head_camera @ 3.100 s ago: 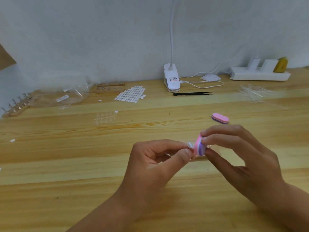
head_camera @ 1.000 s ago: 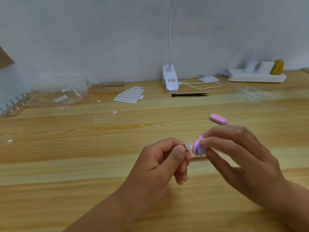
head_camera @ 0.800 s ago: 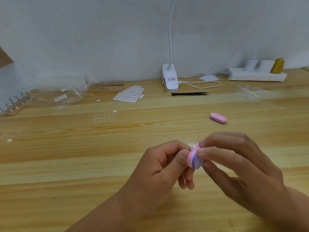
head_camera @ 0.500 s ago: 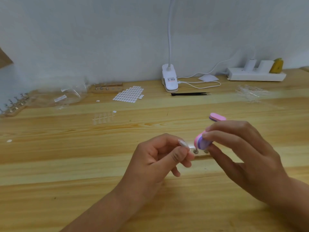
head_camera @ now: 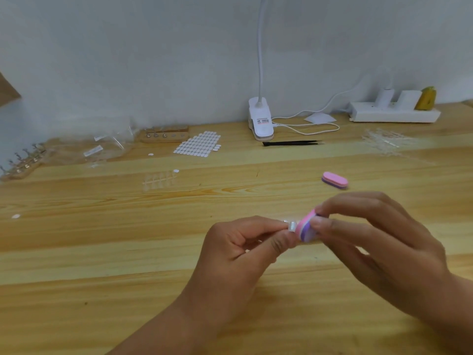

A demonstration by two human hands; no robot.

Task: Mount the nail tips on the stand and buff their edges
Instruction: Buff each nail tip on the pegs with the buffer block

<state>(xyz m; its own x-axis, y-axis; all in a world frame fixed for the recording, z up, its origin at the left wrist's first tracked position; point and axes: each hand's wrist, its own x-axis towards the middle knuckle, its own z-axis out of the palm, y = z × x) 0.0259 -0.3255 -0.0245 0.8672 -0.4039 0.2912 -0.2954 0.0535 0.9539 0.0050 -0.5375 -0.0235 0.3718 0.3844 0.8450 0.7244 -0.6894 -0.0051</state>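
Far left, at the back edge of the desk (head_camera: 89, 265), a wooden stand (head_camera: 24, 163) with a row of metal clips sits at an angle, and just right of it lie crumpled clear plastic bags (head_camera: 102, 147). Next along the back, a small wooden block (head_camera: 165, 134) with a few holders on it, and beside that a sheet of white adhesive tabs (head_camera: 198, 144), a couple of loose tabs lying near it. In front of those, a strip of clear nail tips (head_camera: 158, 179) lies flat on the wood. Centre now: the left hand (head_camera: 238, 254) is raised above the desk, thumb and forefinger pinching a small clear nail tip (head_camera: 291, 226), the other fingers curled under. Pressed right against that tip is a pink and purple buffer block (head_camera: 305, 228), gripped on its edges by the fingertips of the right hand (head_camera: 378, 247). Whether the tip sits on a holder I cannot tell; the fingers hide it. Behind the hands, a white clip lamp (head_camera: 261, 121) stands by the wall, black tweezers (head_camera: 291, 143) lying just to its right. A second pink buffer (head_camera: 335, 180) rests on the desk beyond the right hand. Far right, a pile of clear plastic strips (head_camera: 384, 142) and a white power strip (head_camera: 394, 115) against the wall.
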